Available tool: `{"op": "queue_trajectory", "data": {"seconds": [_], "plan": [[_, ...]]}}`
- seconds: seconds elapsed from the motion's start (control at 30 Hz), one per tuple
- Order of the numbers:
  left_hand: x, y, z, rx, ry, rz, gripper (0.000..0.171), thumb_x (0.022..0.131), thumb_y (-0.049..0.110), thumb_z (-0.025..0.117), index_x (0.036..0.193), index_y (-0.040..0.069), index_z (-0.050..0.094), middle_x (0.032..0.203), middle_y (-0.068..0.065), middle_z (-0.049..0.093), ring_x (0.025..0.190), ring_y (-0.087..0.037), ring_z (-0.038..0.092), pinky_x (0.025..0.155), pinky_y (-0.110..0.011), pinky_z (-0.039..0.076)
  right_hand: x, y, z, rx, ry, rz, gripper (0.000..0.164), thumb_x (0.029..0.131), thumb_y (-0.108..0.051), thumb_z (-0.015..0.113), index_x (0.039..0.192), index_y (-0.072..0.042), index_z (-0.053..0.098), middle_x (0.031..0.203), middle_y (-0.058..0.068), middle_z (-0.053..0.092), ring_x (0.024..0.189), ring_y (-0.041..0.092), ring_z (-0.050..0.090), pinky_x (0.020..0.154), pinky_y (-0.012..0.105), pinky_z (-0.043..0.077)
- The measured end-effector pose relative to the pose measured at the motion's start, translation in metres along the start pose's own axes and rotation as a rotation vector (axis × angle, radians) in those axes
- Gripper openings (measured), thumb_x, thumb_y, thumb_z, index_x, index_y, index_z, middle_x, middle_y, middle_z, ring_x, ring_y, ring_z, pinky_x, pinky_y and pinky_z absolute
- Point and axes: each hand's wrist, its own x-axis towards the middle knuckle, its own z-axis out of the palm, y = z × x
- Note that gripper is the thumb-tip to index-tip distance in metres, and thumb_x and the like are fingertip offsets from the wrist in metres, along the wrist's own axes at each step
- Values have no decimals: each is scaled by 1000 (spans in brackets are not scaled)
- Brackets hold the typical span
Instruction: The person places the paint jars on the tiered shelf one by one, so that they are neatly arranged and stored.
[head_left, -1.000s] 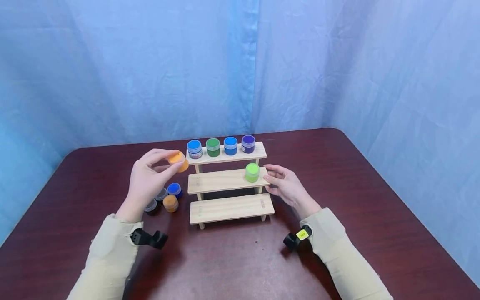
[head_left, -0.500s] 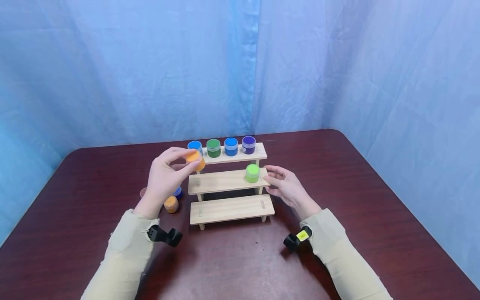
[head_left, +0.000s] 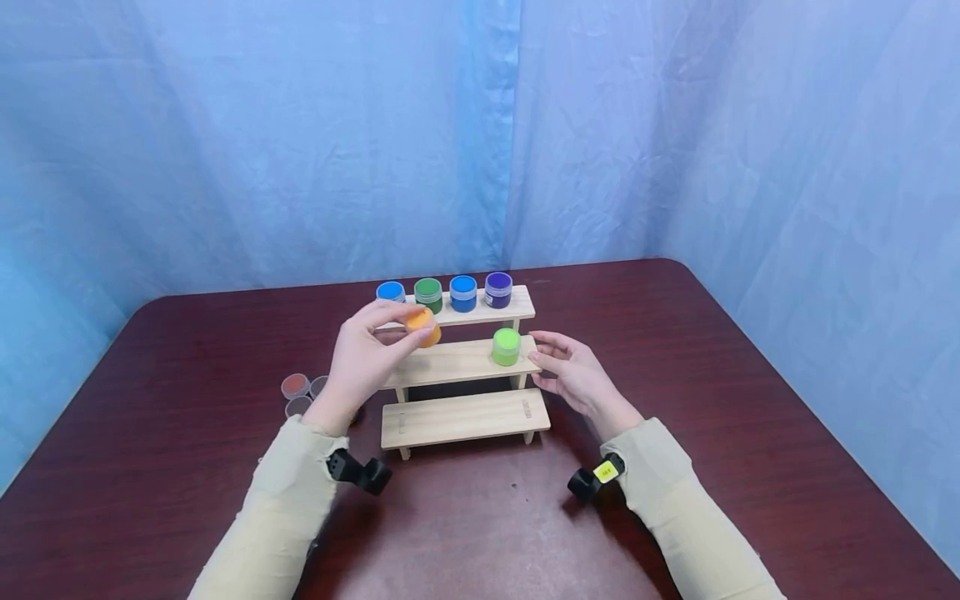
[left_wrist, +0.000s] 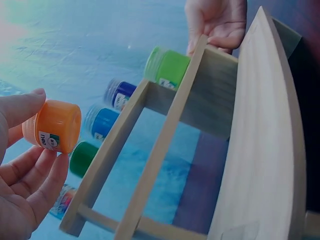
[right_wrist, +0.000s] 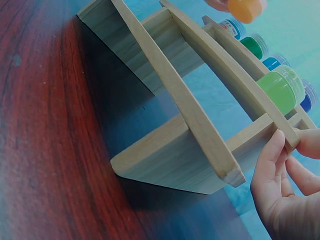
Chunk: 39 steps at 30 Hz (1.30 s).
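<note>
My left hand [head_left: 367, 354] pinches an orange paint jar [left_wrist: 59, 126] between thumb and fingers, in the air over the left part of the stand's middle shelf. The stand is a three-step wooden rack [head_left: 465, 418]. With thumb and fingers, my right hand [head_left: 572, 373] grips the right end of its middle shelf [right_wrist: 240, 87]. Beside those fingers, on that shelf, sits a light green paint jar [head_left: 506, 347]. Along the top shelf stand a blue jar [head_left: 391, 292], partly behind my left hand, a dark green jar [head_left: 428, 295], another blue jar [head_left: 463, 293] and a purple jar [head_left: 498, 290].
On the dark red table [head_left: 480, 525], left of the rack, more paint jars stand together, among them a reddish-brown jar [head_left: 296, 386] and a dark jar [head_left: 297, 407]. My left forearm covers part of this group. A blue curtain [head_left: 300, 150] hangs behind the table.
My left hand has carried the orange paint jar rightward, from beside the rack to over its middle shelf. My right hand has stayed at the shelf's end.
</note>
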Motion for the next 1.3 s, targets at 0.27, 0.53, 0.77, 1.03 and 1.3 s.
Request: {"op": "queue_trajectory", "data": {"seconds": [0.27,0.53,0.77,1.03,1.3], "plan": [[0,0,16,-5,-61,-9,32,80,14,76,110,6,71,107,-10,64,97,-22,62,83,-36,57,1,1,0,10,-1,3,49,96,2,47,143,6,31,87,-6,54,73,4,56,64,19,51],[0,-3,28,-31,-95,-41,32,81,16,76,112,8,70,110,-8,63,101,-20,60,86,-35,56,2,2,0,6,7,9,48,96,1,47,142,4,33,89,-5,53,73,4,55,64,19,51],[0,-5,39,-22,-111,-37,31,82,17,75,111,9,71,110,-7,65,101,-20,59,86,-34,56,2,2,-1,5,8,12,48,96,1,47,142,4,34,89,-4,53,73,4,55,63,18,51],[1,-11,51,-59,-143,-33,30,82,13,74,110,5,70,108,-9,65,99,-20,62,87,-28,54,1,1,-1,9,2,9,49,96,1,47,142,4,32,88,-5,53,73,4,55,63,18,51],[1,-15,56,-27,-155,-39,30,82,15,75,110,7,70,105,-7,64,96,-19,64,85,-28,55,0,0,0,22,-5,2,49,96,1,46,142,5,31,88,-6,53,73,4,55,63,18,51]]}}
